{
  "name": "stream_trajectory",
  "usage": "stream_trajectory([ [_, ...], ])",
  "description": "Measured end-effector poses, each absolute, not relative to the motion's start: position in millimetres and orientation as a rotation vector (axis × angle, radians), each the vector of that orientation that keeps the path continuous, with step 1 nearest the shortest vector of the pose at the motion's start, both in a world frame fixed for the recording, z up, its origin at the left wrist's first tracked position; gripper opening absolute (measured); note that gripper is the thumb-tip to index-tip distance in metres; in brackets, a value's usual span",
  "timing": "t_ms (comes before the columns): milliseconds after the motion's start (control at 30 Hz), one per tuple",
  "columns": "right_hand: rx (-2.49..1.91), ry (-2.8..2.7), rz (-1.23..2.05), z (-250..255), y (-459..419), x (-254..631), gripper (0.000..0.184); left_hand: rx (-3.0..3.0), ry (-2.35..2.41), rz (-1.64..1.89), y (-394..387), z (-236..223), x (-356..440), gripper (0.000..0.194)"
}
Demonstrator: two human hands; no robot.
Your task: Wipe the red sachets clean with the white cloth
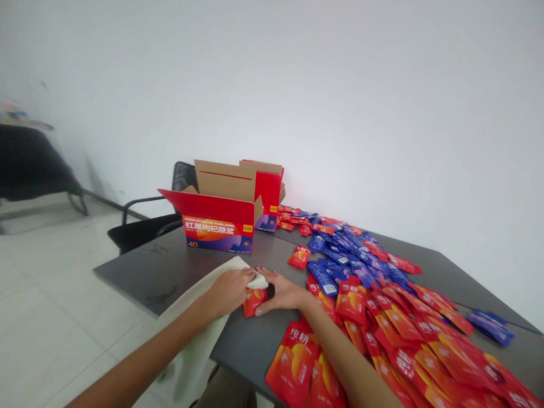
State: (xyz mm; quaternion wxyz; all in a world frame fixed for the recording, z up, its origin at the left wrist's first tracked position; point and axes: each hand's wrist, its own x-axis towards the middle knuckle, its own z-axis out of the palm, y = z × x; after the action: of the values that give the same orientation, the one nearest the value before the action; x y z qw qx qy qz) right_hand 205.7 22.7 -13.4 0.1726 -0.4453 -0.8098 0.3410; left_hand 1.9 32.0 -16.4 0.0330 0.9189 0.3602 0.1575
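My left hand (228, 292) grips the gathered top of a cream cloth (199, 323), which drapes over the table's near edge. A red sachet (254, 302) sticks out just below that hand. My right hand (283, 294) lies spread beside the sachet, its fingers and thumb reaching toward it. Right of that hand, many glossy red sachets (352, 300) and blue sachets (323, 279) lie heaped across the dark grey table (157, 272). My right forearm passes over the nearest red ones.
An open red-and-purple printed carton (219, 235) with tan cardboard flaps stands at the table's far side, with a second carton (270, 195) behind it. A black chair (144, 229) stands behind the table. Loose blue sachets (491, 327) lie at the right.
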Motion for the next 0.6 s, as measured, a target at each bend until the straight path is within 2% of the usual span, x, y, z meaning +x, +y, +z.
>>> stream_trajectory([
  [233,-1.229,-2.334,0.932,-16.4,25.5,205.4,0.114,2.9,0.798,0.446,6.6,-18.0,-0.5,0.053],
  [467,-1.254,-2.298,0.961,-13.9,22.8,206.4,0.11,2.817,1.211,0.39,30.1,-9.7,3.5,0.05],
  [600,-1.216,-2.303,0.941,-17.7,25.1,206.6,0.109,2.892,0.973,0.415,10.1,-12.0,4.1,0.053],
])
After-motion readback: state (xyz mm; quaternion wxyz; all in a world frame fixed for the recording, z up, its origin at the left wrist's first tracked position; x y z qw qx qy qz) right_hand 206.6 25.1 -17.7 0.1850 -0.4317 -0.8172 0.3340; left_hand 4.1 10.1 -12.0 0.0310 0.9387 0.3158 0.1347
